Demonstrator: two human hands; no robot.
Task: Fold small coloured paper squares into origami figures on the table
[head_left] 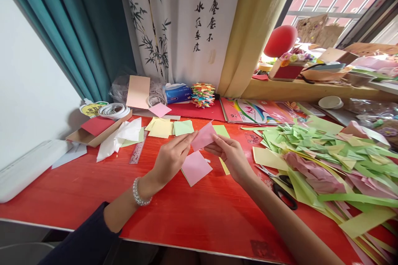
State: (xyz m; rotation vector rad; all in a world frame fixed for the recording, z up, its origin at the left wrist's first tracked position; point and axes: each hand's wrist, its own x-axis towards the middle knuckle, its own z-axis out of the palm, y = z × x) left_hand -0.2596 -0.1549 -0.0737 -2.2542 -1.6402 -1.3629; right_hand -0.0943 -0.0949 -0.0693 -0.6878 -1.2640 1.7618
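Note:
Between my two hands is a pink sheet of paper (202, 136), raised above the red table and tilted. My left hand (172, 158) pinches its left edge, and a clear bead bracelet circles that wrist. On the right edge, my right hand (228, 152) grips the paper between thumb and fingers. Just below lies a stack of square pink paper (196, 169) on the table. Behind the hands are a light green paper pile (183, 127) and a pale yellow paper pile (160, 127). A yellow-green strip (224, 166) is partly hidden by my right hand.
Black-handled scissors (284, 196) lie right of my right forearm, beside a heap of green, yellow and pink paper scraps (342, 145). A ruler (138, 149), white tissue (124, 134) and a cardboard tray (93, 137) sit left. A folded-paper ornament (202, 95) stands at the back.

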